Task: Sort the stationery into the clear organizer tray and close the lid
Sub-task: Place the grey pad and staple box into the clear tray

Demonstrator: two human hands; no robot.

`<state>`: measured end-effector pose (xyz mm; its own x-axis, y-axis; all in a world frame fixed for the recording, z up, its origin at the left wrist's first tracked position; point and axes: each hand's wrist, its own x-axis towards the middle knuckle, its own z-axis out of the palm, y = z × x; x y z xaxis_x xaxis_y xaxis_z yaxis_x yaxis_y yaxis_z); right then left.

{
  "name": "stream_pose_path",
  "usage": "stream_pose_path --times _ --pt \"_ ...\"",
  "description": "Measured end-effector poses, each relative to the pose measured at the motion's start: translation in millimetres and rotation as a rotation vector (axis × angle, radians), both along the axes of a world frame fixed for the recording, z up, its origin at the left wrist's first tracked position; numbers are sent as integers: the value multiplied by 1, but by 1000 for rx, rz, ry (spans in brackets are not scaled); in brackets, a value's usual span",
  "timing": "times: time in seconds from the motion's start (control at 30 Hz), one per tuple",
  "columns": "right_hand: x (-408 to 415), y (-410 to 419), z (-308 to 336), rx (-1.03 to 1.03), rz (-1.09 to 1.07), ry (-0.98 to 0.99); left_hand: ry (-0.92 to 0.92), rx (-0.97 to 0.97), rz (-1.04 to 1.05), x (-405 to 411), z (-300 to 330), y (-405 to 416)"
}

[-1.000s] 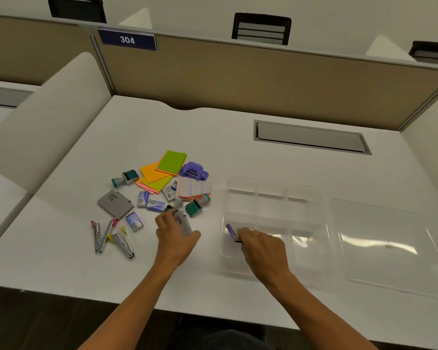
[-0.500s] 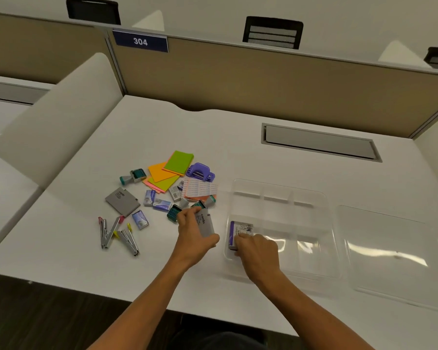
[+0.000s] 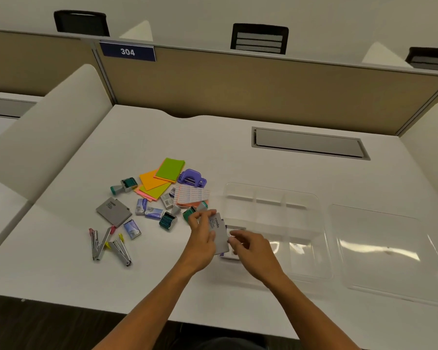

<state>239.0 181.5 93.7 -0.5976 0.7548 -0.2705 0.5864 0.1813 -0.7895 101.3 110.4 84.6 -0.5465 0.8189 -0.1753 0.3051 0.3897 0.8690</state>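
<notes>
The clear organizer tray (image 3: 301,198) stands at centre right, its loose lid (image 3: 384,251) flat to the right of it. My left hand (image 3: 202,241) grips a grey stamp-pad box (image 3: 219,234) tilted over the tray's near-left edge. My right hand (image 3: 256,251) pinches that same box at its right edge, above a purple-and-white box (image 3: 230,255) lying in the near-left compartment. Left of the tray lie sticky notes (image 3: 162,178), a purple hole punch (image 3: 191,178), teal stamps (image 3: 124,186), a second grey stamp-pad box (image 3: 113,211), small staple boxes (image 3: 152,212) and staplers (image 3: 111,246).
A label sheet (image 3: 191,195) lies on the pile beside the tray. A cable hatch (image 3: 309,144) is set into the desk behind the tray. Beige partitions and white side dividers (image 3: 48,132) enclose the desk. The desk's front edge runs just below my forearms.
My left hand carried the grey box rightward from the pile to the tray's edge. My right hand left the purple-and-white box in the compartment and rose to meet the grey box.
</notes>
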Motion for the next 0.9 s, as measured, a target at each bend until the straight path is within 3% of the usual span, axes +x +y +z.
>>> stream_pose_path --times 0.1,0.23,0.47,0.57,0.7,0.8,0.9 --pt "5 -1 3 -234 -82 144 -31 36 -44 7 -2 7" --pt "11 2 0 -350 -178 173 -86 55 -55 11 -3 16" --pt "25 38 11 -148 -83 55 -61 57 -40 5 -8 12" --pt "25 59 18 -6 17 -19 -214 37 -37 6 -2 8" --pt "18 70 25 34 -89 38 -501 51 39 11 10 3" --pt "10 61 20 67 -161 -3 -610 124 167 20 13 -1" --pt "3 42 15 109 -18 -60 -649 175 253 29 12 -3"
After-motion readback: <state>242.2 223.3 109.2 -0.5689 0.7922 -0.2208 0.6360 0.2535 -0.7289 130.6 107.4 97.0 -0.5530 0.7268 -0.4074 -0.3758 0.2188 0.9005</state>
